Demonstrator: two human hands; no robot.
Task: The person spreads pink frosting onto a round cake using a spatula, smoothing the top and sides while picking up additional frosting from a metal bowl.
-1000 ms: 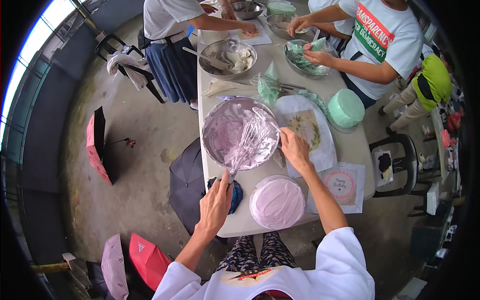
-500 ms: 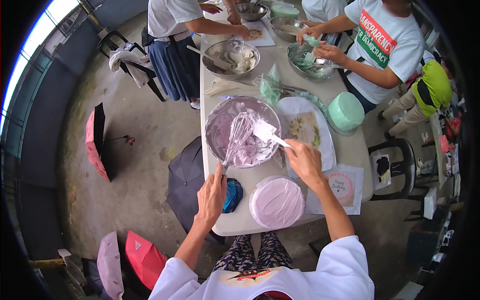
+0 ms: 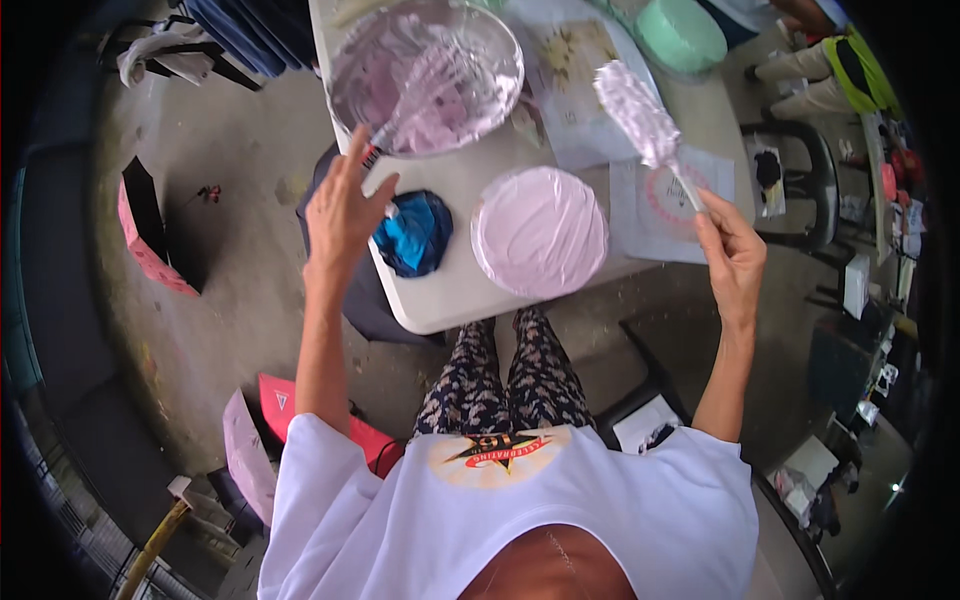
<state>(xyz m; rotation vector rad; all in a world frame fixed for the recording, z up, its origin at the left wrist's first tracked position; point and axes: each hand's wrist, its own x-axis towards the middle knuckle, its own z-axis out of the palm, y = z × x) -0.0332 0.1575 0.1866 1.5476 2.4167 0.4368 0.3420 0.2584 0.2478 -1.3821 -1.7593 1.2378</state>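
My right hand (image 3: 735,250) grips a spatula (image 3: 640,118) by its handle, right of the cake; its blade is thickly coated with pale pink frosting. My left hand (image 3: 343,205) has its fingers apart, beside the handle of a whisk (image 3: 425,90). The frosting-covered whisk leans inside a metal bowl (image 3: 508,95) smeared with lilac-pink frosting. In front of me on the table stands a round cake (image 3: 540,232) covered in pale pink frosting with streaks across its top.
A blue plastic bag (image 3: 418,238) lies at the left table edge (image 3: 425,318). Printed sheets (image 3: 665,235) lie right of the cake. A green frosted cake (image 3: 682,38) stands farther off. Open umbrellas (image 3: 150,230) and a black chair (image 3: 815,180) are around the table.
The spatula has left the bowl loaded with frosting and moved right with my right hand. My left hand has loosened from the whisk. The view has tilted down toward my body.
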